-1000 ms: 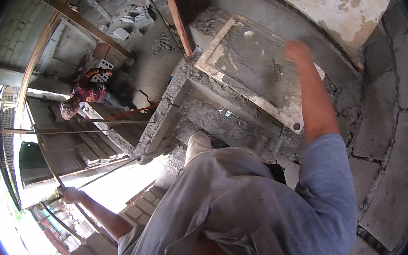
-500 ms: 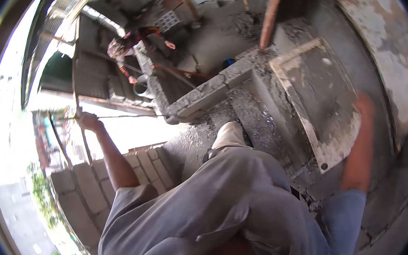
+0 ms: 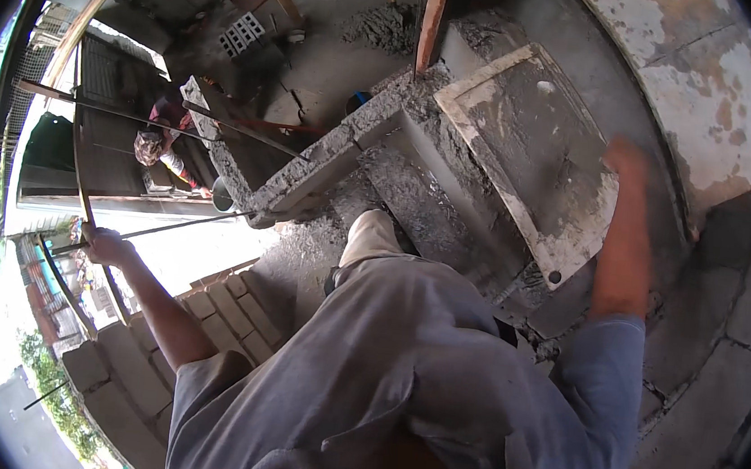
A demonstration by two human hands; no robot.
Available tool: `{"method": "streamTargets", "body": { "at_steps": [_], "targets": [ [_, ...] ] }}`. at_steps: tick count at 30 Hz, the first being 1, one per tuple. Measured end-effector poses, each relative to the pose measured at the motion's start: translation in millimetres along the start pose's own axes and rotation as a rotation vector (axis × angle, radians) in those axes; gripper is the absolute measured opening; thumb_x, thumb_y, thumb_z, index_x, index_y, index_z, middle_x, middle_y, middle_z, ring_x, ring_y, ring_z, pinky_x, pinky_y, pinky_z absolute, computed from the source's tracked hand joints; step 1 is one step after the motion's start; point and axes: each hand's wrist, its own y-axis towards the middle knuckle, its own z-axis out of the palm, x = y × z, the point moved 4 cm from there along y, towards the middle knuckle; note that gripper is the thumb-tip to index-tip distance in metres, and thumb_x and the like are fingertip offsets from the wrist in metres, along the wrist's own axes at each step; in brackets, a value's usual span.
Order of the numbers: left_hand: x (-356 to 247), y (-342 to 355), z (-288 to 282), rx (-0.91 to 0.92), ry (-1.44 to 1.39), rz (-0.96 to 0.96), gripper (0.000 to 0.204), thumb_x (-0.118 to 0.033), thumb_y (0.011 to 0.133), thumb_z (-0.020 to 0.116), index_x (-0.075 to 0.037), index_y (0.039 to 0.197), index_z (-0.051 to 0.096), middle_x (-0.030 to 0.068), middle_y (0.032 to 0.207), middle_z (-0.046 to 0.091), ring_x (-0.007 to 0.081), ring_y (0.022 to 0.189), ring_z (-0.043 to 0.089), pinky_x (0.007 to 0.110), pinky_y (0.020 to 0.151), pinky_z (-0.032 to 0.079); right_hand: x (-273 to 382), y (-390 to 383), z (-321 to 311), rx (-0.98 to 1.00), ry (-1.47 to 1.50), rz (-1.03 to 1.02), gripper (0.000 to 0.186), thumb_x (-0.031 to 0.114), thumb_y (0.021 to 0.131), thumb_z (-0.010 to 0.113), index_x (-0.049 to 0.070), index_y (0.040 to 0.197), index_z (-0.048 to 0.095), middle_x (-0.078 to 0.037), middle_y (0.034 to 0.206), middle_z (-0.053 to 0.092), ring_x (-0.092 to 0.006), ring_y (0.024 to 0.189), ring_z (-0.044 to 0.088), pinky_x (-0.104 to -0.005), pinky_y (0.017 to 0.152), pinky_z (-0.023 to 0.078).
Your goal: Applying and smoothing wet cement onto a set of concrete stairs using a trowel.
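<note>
My left hand [image 3: 105, 246] is wrapped around a thin upright pole [image 3: 84, 179], where a narrow rod [image 3: 182, 223] crosses it. On the other side, my right hand [image 3: 627, 157] is closed at the right edge of a mortar-smeared, pale-framed panel [image 3: 543, 133]. Its fingertips are hidden, so I cannot tell whether it grips the panel's edge. The panel lies slanted beside a grey, mortar-covered block wall [image 3: 328, 162]. One of my legs, in pale trousers [image 3: 371, 234], shows below my shirt, over the rough ground by that wall.
Beyond the low wall a co-worker [image 3: 163, 142] in a patterned cap bends by a bucket [image 3: 221, 193]. A wooden post [image 3: 432, 23] stands behind the panel. Hollow blocks [image 3: 241, 33] and a mortar heap [image 3: 382, 29] lie farther back. A block wall [image 3: 127, 369] borders the bright drop at left.
The view has swung right, so everything sits farther left. Both my hands keep their places at the pole and the panel edge. The co-worker's outstretched far hand no longer shows.
</note>
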Motion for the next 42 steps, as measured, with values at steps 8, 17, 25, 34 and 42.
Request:
{"method": "streamTargets", "body": {
  "at_steps": [8, 17, 25, 34, 42],
  "targets": [
    [-80, -1, -23, -0.03, -0.135, -0.026, 0.021, -0.01, 0.086, 0.05, -0.006, 0.103, 0.062, 0.0044, 0.078, 0.057, 0.0107, 0.059, 0.053, 0.026, 0.044, 0.043, -43, 5, 19, -0.092, 0.043, -0.174, 0.037, 0.021, 0.081, 0.058, 0.003, 0.113, 0.059, -0.023, 0.117, 0.057, -0.0396, 0.109, 0.054, -0.0461, 0.09, 0.044],
    [-46, 3, -33, 0.036, -0.257, -0.134, 0.021, -0.002, 0.083, 0.051, 0.003, 0.101, 0.062, 0.0128, 0.092, 0.066, 0.0165, 0.063, 0.061, 0.027, 0.054, 0.05, 0, 36, 11, 0.091, -0.144, -0.157, 0.035, 0.016, 0.08, 0.059, -0.004, 0.108, 0.059, -0.026, 0.115, 0.057, -0.0393, 0.108, 0.055, -0.0451, 0.088, 0.046],
    [-84, 4, -71, -0.063, -0.026, 0.018, 0.024, -0.011, 0.092, 0.049, 0.007, 0.104, 0.058, 0.0071, 0.07, 0.051, 0.0081, 0.047, 0.048, 0.024, 0.037, 0.039, 18, 31, -6, -0.074, -0.046, -0.165, 0.039, 0.012, 0.078, 0.053, -0.004, 0.114, 0.053, -0.03, 0.116, 0.055, -0.043, 0.11, 0.052, -0.0473, 0.091, 0.044],
    [-34, 9, -27, -0.005, -0.303, -0.182, 0.019, -0.008, 0.086, 0.056, 0.007, 0.099, 0.059, 0.0156, 0.1, 0.067, 0.019, 0.079, 0.065, 0.023, 0.058, 0.049, -32, 51, 30, 0.016, 0.033, -0.095, 0.035, 0.005, 0.075, 0.054, -0.007, 0.108, 0.055, -0.032, 0.106, 0.059, -0.0418, 0.101, 0.06, -0.0468, 0.075, 0.047],
    [-54, 4, -29, -0.011, -1.013, -0.622, 0.024, -0.021, 0.086, 0.055, 0.002, 0.091, 0.057, -0.0014, 0.057, 0.044, 0.0086, 0.046, 0.043, 0.025, 0.039, 0.033, -20, -1, 4, 0.101, 0.193, -0.027, 0.029, 0.005, 0.071, 0.057, -0.006, 0.098, 0.062, -0.03, 0.103, 0.06, -0.0433, 0.097, 0.06, -0.0479, 0.076, 0.05]
  ]
}}
